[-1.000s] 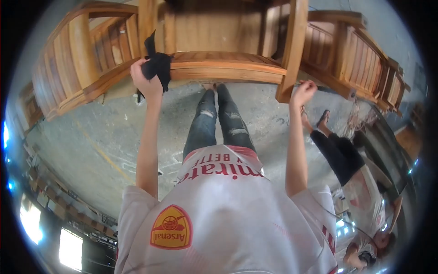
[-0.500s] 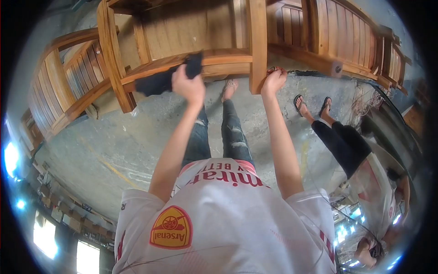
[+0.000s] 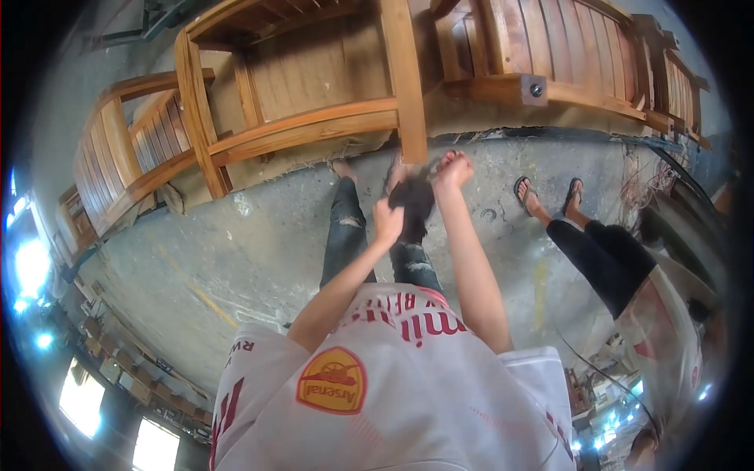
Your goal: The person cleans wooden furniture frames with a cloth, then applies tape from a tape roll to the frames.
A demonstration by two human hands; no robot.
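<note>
Clamping blurred black cloth, left hand; right hand seemingly curled closed, blurry.

I read a furniture workshop or its store, can't tell which. My view: wooden chair in a row with more slatted wooden furniture. Bare concrete floor, stained and scuffed, yellow line across it. Box-like clutter along one side, near bright windows.

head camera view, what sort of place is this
Probably a furniture workshop: several pieces of slatted wooden furniture stand in a row, the floor is stained bare concrete, and the left hand holds a dark cloth.
</note>
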